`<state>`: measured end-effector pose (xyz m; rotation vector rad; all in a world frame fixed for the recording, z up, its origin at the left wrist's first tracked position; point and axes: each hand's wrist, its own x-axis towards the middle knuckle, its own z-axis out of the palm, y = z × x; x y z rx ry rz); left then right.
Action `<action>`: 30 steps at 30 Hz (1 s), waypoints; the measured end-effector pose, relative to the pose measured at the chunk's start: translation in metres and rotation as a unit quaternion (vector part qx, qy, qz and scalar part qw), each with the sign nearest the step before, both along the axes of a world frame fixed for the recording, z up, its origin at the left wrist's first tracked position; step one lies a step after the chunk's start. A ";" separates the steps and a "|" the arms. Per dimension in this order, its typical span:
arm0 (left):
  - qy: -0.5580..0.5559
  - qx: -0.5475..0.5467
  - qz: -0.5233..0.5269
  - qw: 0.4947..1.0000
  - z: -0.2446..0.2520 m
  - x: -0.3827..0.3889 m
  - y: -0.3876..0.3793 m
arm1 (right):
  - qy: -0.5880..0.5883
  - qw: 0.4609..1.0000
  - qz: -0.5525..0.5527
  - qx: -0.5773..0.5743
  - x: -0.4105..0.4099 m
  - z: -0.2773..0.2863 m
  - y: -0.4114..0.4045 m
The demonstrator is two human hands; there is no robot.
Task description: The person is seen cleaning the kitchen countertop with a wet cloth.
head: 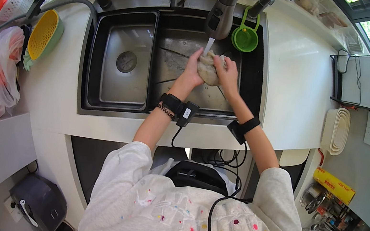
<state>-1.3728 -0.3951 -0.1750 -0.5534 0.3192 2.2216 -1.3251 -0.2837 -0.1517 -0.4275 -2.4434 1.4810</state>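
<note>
Both my hands grip a crumpled grey-beige cloth (pixel 208 71) over the right basin (pixel 177 47) of a double-bowl sink. Water streams from the dark grey faucet (pixel 221 16) just above and runs onto the cloth's top. My left hand (pixel 193 68) supports the cloth from its left side, thumb up near the stream. On the right side, my right hand (pixel 227 76) presses into it with curled fingers. The cloth's underside is hidden.
Left of my hands lies the sink's other basin (pixel 124 86) with a drain. A green strainer (pixel 245 39) hangs at the back right. A yellow-green colander (pixel 46 35) leans on the left counter. Cables (pixel 232 159) run from my wrist devices to my waist.
</note>
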 end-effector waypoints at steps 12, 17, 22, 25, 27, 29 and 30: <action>-0.076 -0.056 -0.017 0.995 -0.014 0.025 0.010 | 0.015 0.976 0.071 0.204 0.016 0.016 -0.029; -0.049 -0.031 0.013 0.998 -0.043 0.028 0.016 | -0.020 0.967 0.125 0.221 0.012 0.024 -0.028; -0.044 -0.021 0.031 0.998 -0.067 0.032 0.023 | -0.046 0.961 0.142 0.232 0.010 0.017 -0.024; -0.043 -0.017 0.047 0.998 -0.081 0.033 0.024 | -0.047 0.959 0.156 0.231 0.008 0.018 -0.026; -0.047 -0.024 0.053 0.997 -0.091 0.035 0.027 | -0.045 0.960 0.161 0.224 0.008 0.016 -0.023; -0.058 -0.028 0.072 0.995 -0.101 0.035 0.027 | -0.027 0.957 0.190 0.216 0.006 0.012 -0.021; -0.058 -0.028 0.075 0.995 -0.107 0.034 0.025 | -0.026 0.957 0.193 0.216 0.005 0.011 -0.023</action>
